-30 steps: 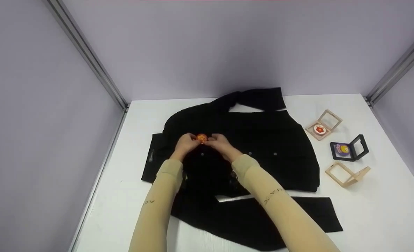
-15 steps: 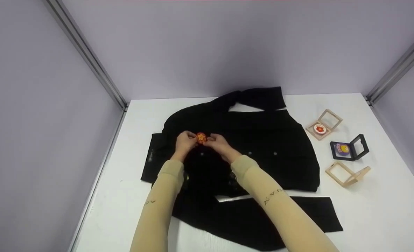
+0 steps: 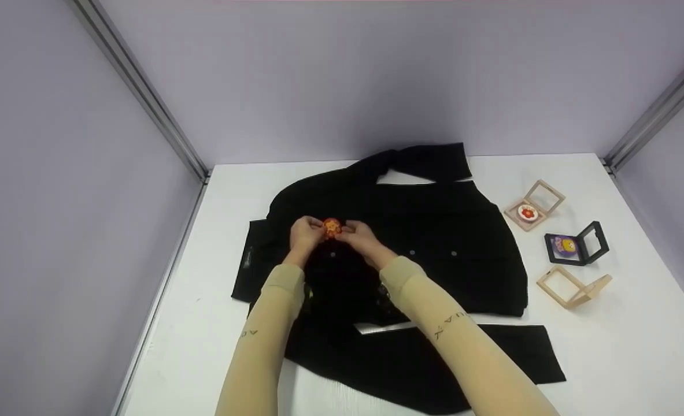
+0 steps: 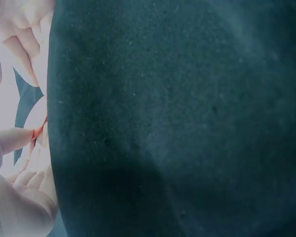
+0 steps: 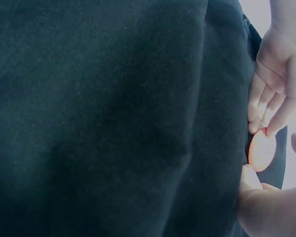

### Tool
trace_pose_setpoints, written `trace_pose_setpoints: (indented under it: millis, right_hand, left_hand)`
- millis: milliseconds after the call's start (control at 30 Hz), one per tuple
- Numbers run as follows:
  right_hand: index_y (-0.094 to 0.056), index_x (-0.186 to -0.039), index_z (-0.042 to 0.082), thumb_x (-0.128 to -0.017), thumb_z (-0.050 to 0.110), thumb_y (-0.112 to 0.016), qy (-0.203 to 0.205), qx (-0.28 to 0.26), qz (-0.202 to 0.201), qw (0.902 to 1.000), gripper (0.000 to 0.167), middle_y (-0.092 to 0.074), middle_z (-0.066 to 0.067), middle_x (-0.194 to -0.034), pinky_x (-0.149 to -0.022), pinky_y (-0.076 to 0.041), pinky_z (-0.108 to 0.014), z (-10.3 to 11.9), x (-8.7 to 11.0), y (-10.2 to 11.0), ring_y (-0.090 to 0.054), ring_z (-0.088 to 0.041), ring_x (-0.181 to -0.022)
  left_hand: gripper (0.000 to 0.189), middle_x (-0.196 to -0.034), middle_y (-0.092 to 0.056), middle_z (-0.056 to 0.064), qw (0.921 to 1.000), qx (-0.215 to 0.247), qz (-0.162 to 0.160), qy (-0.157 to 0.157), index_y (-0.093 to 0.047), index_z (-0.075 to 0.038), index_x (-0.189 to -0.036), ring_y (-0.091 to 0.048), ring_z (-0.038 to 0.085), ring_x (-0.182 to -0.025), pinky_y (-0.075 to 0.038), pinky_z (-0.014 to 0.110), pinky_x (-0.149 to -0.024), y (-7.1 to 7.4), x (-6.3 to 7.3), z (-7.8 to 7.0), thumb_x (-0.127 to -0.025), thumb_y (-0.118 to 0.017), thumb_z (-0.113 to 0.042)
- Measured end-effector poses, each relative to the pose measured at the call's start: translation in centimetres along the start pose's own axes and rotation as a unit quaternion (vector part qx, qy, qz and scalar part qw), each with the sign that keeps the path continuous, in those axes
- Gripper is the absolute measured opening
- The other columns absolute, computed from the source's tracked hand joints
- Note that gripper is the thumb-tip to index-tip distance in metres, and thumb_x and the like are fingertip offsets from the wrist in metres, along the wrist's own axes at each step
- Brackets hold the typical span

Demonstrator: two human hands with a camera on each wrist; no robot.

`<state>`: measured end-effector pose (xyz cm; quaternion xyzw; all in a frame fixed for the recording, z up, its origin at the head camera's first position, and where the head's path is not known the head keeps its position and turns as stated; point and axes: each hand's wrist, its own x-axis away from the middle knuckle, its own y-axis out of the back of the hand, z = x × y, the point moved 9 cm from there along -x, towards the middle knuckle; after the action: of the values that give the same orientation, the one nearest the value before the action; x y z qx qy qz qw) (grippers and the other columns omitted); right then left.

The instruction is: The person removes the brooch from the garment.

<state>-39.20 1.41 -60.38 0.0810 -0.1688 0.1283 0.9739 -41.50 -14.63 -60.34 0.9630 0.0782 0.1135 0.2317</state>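
A round orange-red button badge (image 3: 332,227) stands over the upper part of a black jacket (image 3: 428,214) spread on the white table. Its left edge is pinched by my left hand (image 3: 306,236), thumb and fingers meeting on the rim. On the opposite side my right hand (image 3: 363,238) holds the other edge between thumb and fingertips. From the left wrist the badge (image 4: 38,132) shows as a thin red sliver beside the thumb. The right wrist view shows its pale oval face (image 5: 262,150) between both hands. Black cloth fills most of both wrist views.
At the right of the table stand an open wooden case (image 3: 527,219) with a red-flower badge, an open black case (image 3: 567,260) with a purple and yellow badge, and another open wooden case (image 3: 567,301). Pale walls (image 3: 342,81) enclose the table.
Both hands have shifted slightly up with the badge, which has turned a little between the fingers. The jacket and the cases stay where they were.
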Motion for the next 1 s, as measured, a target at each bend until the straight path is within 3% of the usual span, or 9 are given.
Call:
trace_pose_setpoints:
  millis: [233, 467, 733, 1000]
  right_hand:
    - [-0.042, -0.155, -0.011, -0.105, 0.003, -0.060, 0.000, -0.021, -0.003, 0.9998, 0.055, -0.052, -0.030, -0.156, -0.121, -0.048, -0.043, 0.1, -0.1, 0.0, -0.055, -0.038, -0.144]
    - [-0.063, -0.135, -0.011, -0.102, -0.003, -0.062, 0.013, -0.050, -0.041, 0.9978, 0.034, -0.065, -0.028, -0.140, -0.109, -0.058, -0.039, 0.6, -0.5, 0.7, -0.069, -0.037, -0.126]
    - [-0.070, -0.125, -0.011, -0.100, -0.006, -0.065, 0.020, -0.057, -0.077, 0.9952, 0.025, -0.070, -0.028, -0.129, -0.099, -0.063, -0.037, 1.7, -0.2, 1.2, -0.074, -0.037, -0.115]
    - [-0.073, -0.117, -0.011, -0.097, -0.006, -0.070, 0.028, -0.069, -0.094, 0.9928, 0.021, -0.075, -0.025, -0.118, -0.081, -0.066, -0.027, 2.4, -0.2, 1.2, -0.073, -0.014, -0.080]
  left_hand:
    - [0.008, -0.094, -0.079, 0.021, 0.9990, 0.043, 0.010, 0.011, -0.072, 0.008, -0.100, -0.064, 0.007, -0.059, -0.061, 0.019, -0.058, 0.2, 0.1, 0.2, -0.093, -0.072, 0.003]
    - [0.008, -0.086, -0.079, 0.018, 0.9968, 0.075, 0.021, 0.019, -0.072, 0.008, -0.099, -0.067, 0.008, -0.055, -0.061, 0.021, -0.056, 0.7, 0.3, 0.0, -0.092, -0.074, 0.003]
    - [0.009, -0.095, -0.080, 0.026, 0.9976, 0.065, 0.021, -0.014, -0.072, 0.008, -0.100, -0.068, 0.009, -0.057, -0.063, 0.023, -0.058, 1.4, 0.7, -1.1, -0.094, -0.074, 0.002]
    - [0.009, -0.091, -0.079, 0.027, 0.9952, 0.061, 0.029, -0.070, -0.073, 0.007, -0.100, -0.068, 0.007, -0.055, -0.062, 0.021, -0.056, 2.2, 1.3, -2.3, -0.095, -0.075, 0.000]
